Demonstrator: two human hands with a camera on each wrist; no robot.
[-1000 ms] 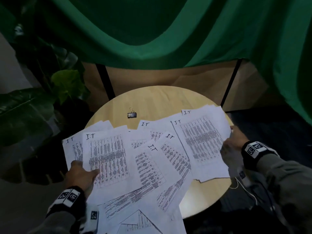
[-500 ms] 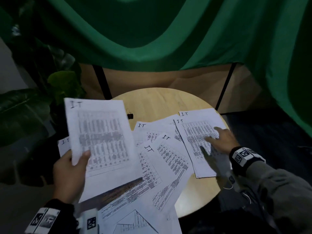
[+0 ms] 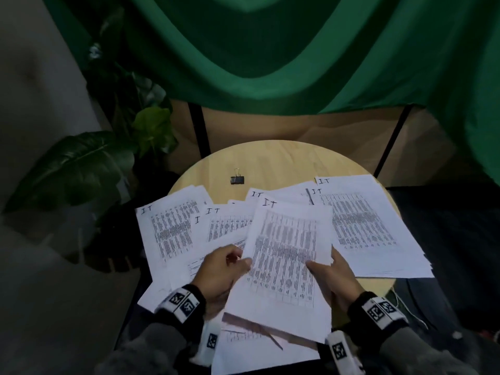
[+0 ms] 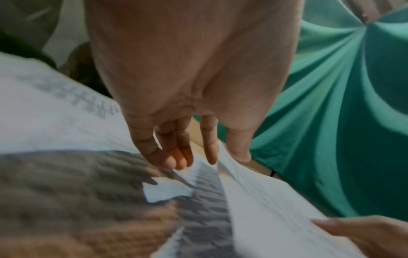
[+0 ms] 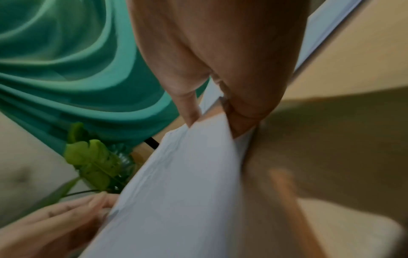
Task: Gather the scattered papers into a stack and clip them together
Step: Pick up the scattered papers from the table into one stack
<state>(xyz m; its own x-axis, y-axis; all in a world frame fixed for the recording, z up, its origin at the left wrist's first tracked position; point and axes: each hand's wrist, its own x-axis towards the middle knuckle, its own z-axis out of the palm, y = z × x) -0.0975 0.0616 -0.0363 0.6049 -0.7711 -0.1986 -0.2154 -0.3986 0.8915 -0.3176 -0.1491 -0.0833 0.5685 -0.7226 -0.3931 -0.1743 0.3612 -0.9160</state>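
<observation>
You grip one white printed sheet between left hand and right hand; remaining white printed papers lie scattered from 9 to 3 o'clock across the round wooden counter, black binder clip unused at 12 o'clock.

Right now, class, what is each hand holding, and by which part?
Both hands hold the same printed sheet: the left hand pinches its left edge, the right hand grips its right edge, lifting it above the other papers.

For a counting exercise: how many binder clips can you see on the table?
1. The clip lies on bare wood at the far left of the table, beyond the papers. More could be hidden under the sheets.
</observation>
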